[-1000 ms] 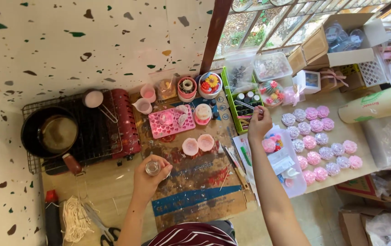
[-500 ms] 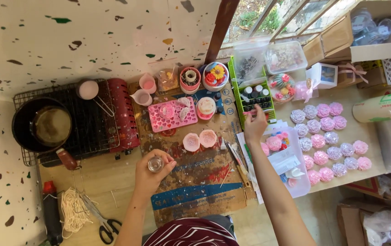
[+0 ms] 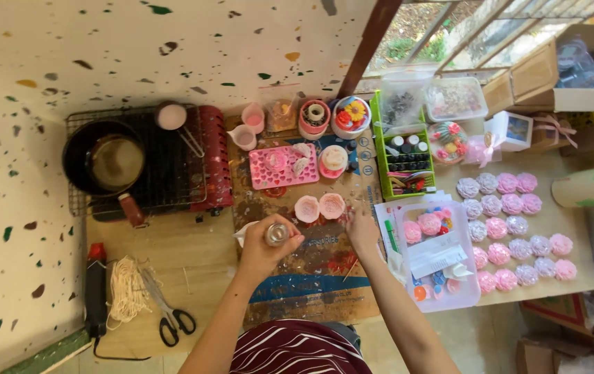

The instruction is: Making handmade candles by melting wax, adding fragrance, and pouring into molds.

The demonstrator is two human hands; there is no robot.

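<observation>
Bright daylight from window (image 3: 463,41), soft shadows, sharp.

White terrazzo floor (image 3: 68,55) with coloured chips; brown post (image 3: 369,41); barred window (image 3: 491,34), daylight, greenery outside; wooden board (image 3: 193,263).

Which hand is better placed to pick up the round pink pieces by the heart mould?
Right. The right hand is open beside the two round pink pieces, nearly touching them. The left hand is farther off and already grips a small clear jar.
</observation>
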